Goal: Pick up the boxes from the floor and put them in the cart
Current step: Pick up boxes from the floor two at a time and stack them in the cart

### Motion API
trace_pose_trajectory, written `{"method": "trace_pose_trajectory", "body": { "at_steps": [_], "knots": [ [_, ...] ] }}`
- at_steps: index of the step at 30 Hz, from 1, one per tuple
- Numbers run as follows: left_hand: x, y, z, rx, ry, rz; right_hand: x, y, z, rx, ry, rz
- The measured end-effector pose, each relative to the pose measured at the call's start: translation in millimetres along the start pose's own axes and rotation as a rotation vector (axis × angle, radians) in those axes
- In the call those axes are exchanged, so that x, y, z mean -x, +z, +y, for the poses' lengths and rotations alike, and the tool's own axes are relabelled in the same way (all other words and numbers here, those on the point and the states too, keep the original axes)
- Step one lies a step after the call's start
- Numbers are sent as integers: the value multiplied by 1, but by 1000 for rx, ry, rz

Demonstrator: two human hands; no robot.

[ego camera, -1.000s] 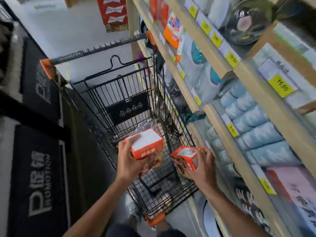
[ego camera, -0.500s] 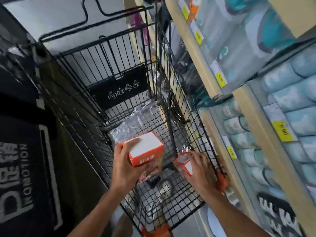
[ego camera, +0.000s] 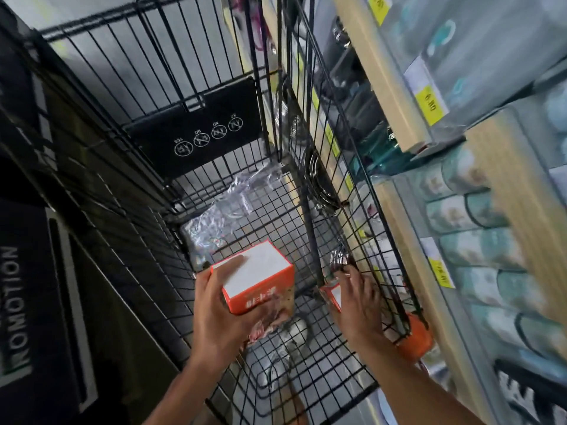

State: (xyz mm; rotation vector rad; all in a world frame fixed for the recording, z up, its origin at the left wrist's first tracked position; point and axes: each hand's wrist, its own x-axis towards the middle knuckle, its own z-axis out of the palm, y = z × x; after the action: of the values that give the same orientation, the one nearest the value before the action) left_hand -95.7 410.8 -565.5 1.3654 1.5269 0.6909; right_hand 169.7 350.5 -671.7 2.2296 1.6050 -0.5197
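Observation:
A black wire shopping cart (ego camera: 214, 72) fills the view from above. My left hand (ego camera: 221, 314) grips an orange box with a white top (ego camera: 257, 277) inside the basket, above the wire floor. My right hand (ego camera: 359, 305) is low in the cart's right corner, its fingers round a second orange and white box (ego camera: 334, 297) that is mostly hidden by the hand. A clear plastic packet (ego camera: 221, 216) lies on the cart floor further in.
Wooden store shelves (ego camera: 395, 96) with yellow price tags and packed goods run along the right, close against the cart. A black floor mat with white lettering (ego camera: 18, 302) lies to the left. An orange corner bumper (ego camera: 414, 335) marks the cart's near right corner.
Both hands have gone down into the cart with their boxes. The right hand has sunk lowest, into the right corner. My view has dropped closer to the basket.

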Motion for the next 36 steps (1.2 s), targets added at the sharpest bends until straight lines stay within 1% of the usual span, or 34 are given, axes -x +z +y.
{"method": "trace_pose_trajectory", "body": {
  "at_steps": [4, 7, 9, 12, 17, 20, 22, 26, 29, 34, 36],
  "knots": [
    [1, 5, -15, -48, -5, 20, 1, 5, 8, -62, -39, 31],
    [5, 9, -22, -30, -18, 29, 4, 5, 11, -111, -68, 10],
    [6, 12, -23, 5, -57, 34, 8, 3, 12, -179, -92, 21],
    [5, 13, -23, 49, -105, 37, 22, -7, 13, -317, -113, 89],
    [3, 34, -26, 107, -213, 4, 49, -28, 11, -571, -123, 221],
    [2, 50, -34, 55, -282, 13, 60, -41, 11, -683, -111, 247],
    [4, 64, -43, 27, -341, 17, 66, -50, 13, -702, -104, 263],
    [14, 96, -58, -14, -472, 32, 69, -61, 17, -729, -147, 292],
    [25, 120, -58, -38, -471, 42, 69, -66, 21, -725, -172, 299],
    [49, 155, -48, -54, -344, 110, 69, -71, 23, -760, -179, 293],
    [53, 165, -48, -31, -318, 126, 67, -73, 24, -774, -190, 298]
  ]
}}
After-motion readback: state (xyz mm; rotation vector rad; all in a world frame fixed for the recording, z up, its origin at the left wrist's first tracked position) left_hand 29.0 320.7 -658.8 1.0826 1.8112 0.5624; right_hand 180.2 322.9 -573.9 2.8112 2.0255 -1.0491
